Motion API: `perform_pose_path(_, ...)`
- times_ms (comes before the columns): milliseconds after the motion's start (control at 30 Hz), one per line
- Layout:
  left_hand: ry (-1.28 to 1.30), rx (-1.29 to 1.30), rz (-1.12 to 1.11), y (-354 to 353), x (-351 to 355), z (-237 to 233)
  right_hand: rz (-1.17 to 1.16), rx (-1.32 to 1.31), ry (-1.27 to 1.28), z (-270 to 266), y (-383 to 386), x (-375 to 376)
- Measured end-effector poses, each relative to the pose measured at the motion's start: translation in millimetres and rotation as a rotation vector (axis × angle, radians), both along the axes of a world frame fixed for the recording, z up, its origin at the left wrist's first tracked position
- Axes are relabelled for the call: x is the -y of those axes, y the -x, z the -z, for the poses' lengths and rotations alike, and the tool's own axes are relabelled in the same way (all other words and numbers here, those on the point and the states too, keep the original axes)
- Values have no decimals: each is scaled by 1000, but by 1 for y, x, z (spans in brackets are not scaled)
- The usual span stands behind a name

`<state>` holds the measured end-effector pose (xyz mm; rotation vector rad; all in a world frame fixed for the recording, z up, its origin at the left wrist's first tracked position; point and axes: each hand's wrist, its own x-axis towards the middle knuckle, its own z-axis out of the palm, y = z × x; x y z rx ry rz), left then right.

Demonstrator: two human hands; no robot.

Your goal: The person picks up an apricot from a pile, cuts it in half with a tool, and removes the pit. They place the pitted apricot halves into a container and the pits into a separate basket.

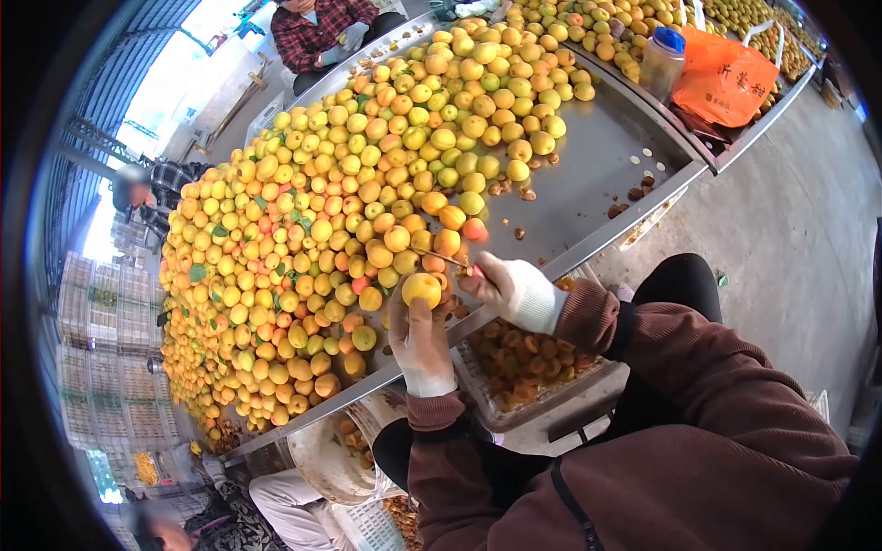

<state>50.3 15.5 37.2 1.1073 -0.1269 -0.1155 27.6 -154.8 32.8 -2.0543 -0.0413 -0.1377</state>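
My left hand [422, 347], in a pale glove, is closed round a whole yellow apricot [422, 290] just above the near edge of the metal table. In my right hand [516, 290], gloved too, is a small knife [443, 257] with a reddish handle. Its thin blade points left, just above and beyond the held apricot. Right behind both hands spreads a large heap of yellow and orange apricots [367, 184], a few leaves among them. Below my hands, a crate [501, 421] contains cut apricot halves [533, 361].
Several pits [519, 233] lie on the metal table [588, 174]. At the far right are an orange bag [724, 78] and a blue-lidded jar [661, 66]. A white bucket [317, 459] stands below the edge. People sit at the back [322, 37], left [170, 188] and lower left [239, 514].
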Motion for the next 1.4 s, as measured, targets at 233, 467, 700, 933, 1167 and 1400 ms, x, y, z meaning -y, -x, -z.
perform_pose_path(233,152,14,157,-2,1,-1,-102,-117,-345,4,20,-23)
perform_pose_path(467,156,12,111,8,20,0,-5,-46,-269,13,23,-30)
perform_pose_path(700,91,74,101,6,19,4,-52,-40,-201,2,21,-23)
perform_pose_path(933,-484,422,9,-6,9,-6,-135,-64,-231,2,19,-16)
perform_pose_path(1167,81,-155,87,-2,27,-6,-28,9,-126,16,21,-30)
perform_pose_path(1400,-95,55,-41,-6,24,-4,-52,92,-132,16,8,-25)
